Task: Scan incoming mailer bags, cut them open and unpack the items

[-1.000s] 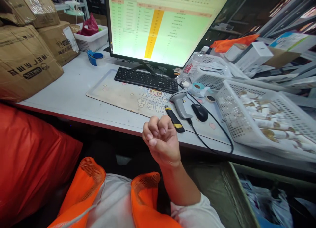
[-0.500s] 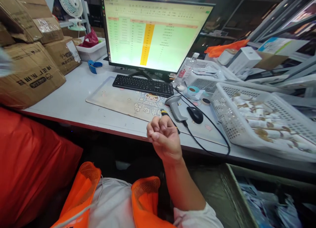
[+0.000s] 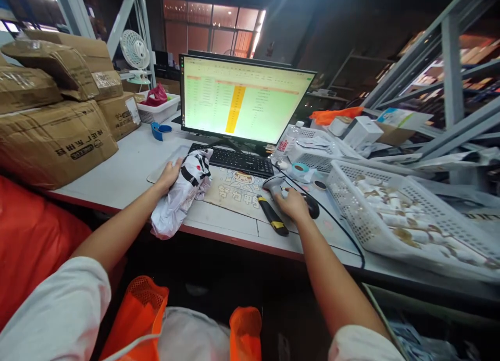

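My left hand (image 3: 169,176) is closed on the edge of a white plastic parcel bag (image 3: 177,202) with black stripes and a small red mark. The bag lies over the front left of the desk mat (image 3: 230,194), its upper end against the keyboard (image 3: 238,160). My right hand (image 3: 292,203) has its fingers round the handle of a grey barcode scanner (image 3: 273,182), whose head points left. Beside that hand lies a black and yellow utility knife (image 3: 272,215). A black mouse (image 3: 312,207) sits just beyond the hand, partly covered by it.
A monitor (image 3: 250,103) showing a spreadsheet stands behind the keyboard. Cardboard boxes (image 3: 58,142) are stacked at the left. On the right, a white basket (image 3: 351,210) holds several white rolls. The scanner cable (image 3: 347,236) loops over the desk. A water bottle (image 3: 287,142) stands behind.
My left hand has come into view with the parcel bag. My right hand has moved from the desk's front edge to the scanner and gripped it. The view has tilted up.
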The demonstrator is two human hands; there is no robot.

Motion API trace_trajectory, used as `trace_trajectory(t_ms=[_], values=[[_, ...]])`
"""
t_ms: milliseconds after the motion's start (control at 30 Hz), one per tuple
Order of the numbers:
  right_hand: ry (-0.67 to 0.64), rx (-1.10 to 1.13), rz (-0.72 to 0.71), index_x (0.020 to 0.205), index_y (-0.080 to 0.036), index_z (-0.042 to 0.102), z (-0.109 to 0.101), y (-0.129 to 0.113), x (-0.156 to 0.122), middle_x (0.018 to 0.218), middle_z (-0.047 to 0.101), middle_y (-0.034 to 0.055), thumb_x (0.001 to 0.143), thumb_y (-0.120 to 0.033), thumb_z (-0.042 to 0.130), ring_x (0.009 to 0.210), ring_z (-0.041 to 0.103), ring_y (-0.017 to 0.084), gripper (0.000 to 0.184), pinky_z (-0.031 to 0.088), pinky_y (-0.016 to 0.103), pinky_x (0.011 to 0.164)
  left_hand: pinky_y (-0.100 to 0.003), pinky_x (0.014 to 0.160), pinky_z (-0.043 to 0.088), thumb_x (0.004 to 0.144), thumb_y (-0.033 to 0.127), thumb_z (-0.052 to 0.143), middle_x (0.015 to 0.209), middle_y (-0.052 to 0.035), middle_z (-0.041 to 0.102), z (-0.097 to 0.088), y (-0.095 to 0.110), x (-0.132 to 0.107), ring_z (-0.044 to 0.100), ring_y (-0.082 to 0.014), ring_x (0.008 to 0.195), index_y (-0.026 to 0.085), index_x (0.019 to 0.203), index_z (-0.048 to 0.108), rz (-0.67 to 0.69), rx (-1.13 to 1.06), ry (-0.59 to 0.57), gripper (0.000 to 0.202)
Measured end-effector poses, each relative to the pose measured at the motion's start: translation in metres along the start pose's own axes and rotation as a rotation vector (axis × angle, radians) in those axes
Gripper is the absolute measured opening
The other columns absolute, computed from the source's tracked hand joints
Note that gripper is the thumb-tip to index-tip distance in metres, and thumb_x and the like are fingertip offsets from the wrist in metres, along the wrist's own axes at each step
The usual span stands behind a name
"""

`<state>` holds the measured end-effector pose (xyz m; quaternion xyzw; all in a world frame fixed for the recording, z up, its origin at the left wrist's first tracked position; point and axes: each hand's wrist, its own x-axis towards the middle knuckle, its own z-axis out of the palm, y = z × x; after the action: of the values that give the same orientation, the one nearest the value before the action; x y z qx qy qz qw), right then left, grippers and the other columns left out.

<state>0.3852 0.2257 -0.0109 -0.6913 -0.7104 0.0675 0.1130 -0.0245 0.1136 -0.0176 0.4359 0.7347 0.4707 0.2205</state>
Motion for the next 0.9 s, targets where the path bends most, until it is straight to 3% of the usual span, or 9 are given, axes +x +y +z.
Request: trace_trajectory(t_ms=[67, 200, 333, 467, 567, 667, 767, 900], values=[[-0.054, -0.049, 0.024, 0.14, -0.002, 0.051, 0.007, -0.008, 0.002, 0.133, 0.06, 0.0306, 0.096, -0.046, 0.055, 0.125, 0.059, 0.039, 0.062, 0.044, 0.044, 0.1, -0.029, 0.085, 0.046, 0.102, 0.064, 0.035, 0.115, -0.0155, 0.071, 0.001, 0.0, -0.002, 0.066, -0.0225, 0.101, 0.007, 0.121, 0.059, 0.069, 0.104, -0.038, 0.064], [-0.024, -0.099, 0.069, 0.134, 0.0, 0.053, 0.017, -0.023, 0.005, 0.13, 0.061, 0.032, 0.096, -0.047, 0.054, 0.123, 0.061, 0.041, 0.061, 0.048, 0.046, 0.097, -0.029, 0.08, 0.045, 0.102, 0.052, 0.047, 0.098, -0.0118, 0.072, 0.003, 0.0, -0.008, 0.065, -0.0235, 0.092, 0.014, 0.099, 0.063, 0.11, 0.286, -0.025, 0.041], [-0.024, -0.13, 0.1, 0.134, -0.001, 0.054, 0.022, -0.032, 0.011, 0.132, 0.061, 0.0301, 0.094, -0.035, 0.055, 0.124, 0.06, 0.039, 0.053, 0.049, 0.045, 0.097, -0.033, 0.085, 0.045, 0.106, 0.041, 0.037, 0.106, -0.0155, 0.07, 0.005, -0.013, -0.006, 0.065, -0.0281, 0.105, 0.016, 0.115, 0.059, 0.054, 0.443, 0.064, 0.035], [0.001, -0.11, 0.081, 0.124, -0.004, 0.062, 0.005, -0.04, 0.004, 0.122, 0.066, 0.0286, 0.093, -0.04, 0.056, 0.116, 0.065, 0.039, 0.048, 0.05, 0.043, 0.09, -0.033, 0.085, 0.045, 0.1, 0.04, 0.055, 0.107, -0.0196, 0.07, -0.001, -0.031, -0.006, 0.066, -0.0302, 0.104, 0.012, 0.116, 0.06, 0.008, 0.574, 0.018, 0.033], [-0.059, 0.032, -0.086, 0.108, -0.012, 0.067, -0.03, -0.05, -0.023, 0.094, 0.073, 0.0175, 0.092, -0.047, 0.057, 0.091, 0.07, 0.032, 0.04, 0.051, 0.037, 0.073, -0.032, 0.087, 0.045, 0.097, 0.039, 0.062, 0.11, -0.0204, 0.07, -0.002, -0.037, -0.007, 0.065, -0.0307, 0.107, 0.01, 0.108, 0.064, 0.009, 0.653, -0.03, 0.03], [-0.275, 0.262, -0.365, 0.094, -0.019, 0.065, -0.069, -0.066, -0.06, 0.068, 0.067, 0.0043, 0.09, -0.054, 0.058, 0.063, 0.064, 0.021, 0.036, 0.046, 0.029, 0.057, -0.031, 0.088, 0.044, 0.099, 0.039, 0.06, 0.112, -0.0205, 0.07, 0.001, -0.037, -0.007, 0.065, -0.0295, 0.109, 0.009, 0.111, 0.064, 0.01, 0.692, -0.045, 0.032], [-0.501, 0.377, -0.607, 0.087, -0.019, 0.064, -0.093, -0.089, -0.091, 0.061, 0.063, 0.0002, 0.088, -0.055, 0.062, 0.053, 0.057, 0.015, 0.035, 0.042, 0.025, 0.05, -0.029, 0.085, 0.044, 0.102, 0.039, 0.055, 0.108, -0.0208, 0.071, 0.002, -0.034, -0.008, 0.065, -0.0269, 0.105, 0.006, 0.118, 0.063, 0.021, 0.716, -0.056, 0.038], [-0.646, 0.441, -0.801, 0.094, -0.017, 0.067, -0.1, -0.124, -0.112, 0.064, 0.062, 0.0, 0.088, -0.052, 0.065, 0.055, 0.058, 0.015, 0.036, 0.044, 0.024, 0.049, -0.029, 0.084, 0.043, 0.105, 0.037, 0.049, 0.111, -0.0221, 0.07, 0.001, -0.033, -0.009, 0.065, -0.0263, 0.105, 0.004, 0.124, 0.061, 0.022, 0.741, -0.072, 0.04]])
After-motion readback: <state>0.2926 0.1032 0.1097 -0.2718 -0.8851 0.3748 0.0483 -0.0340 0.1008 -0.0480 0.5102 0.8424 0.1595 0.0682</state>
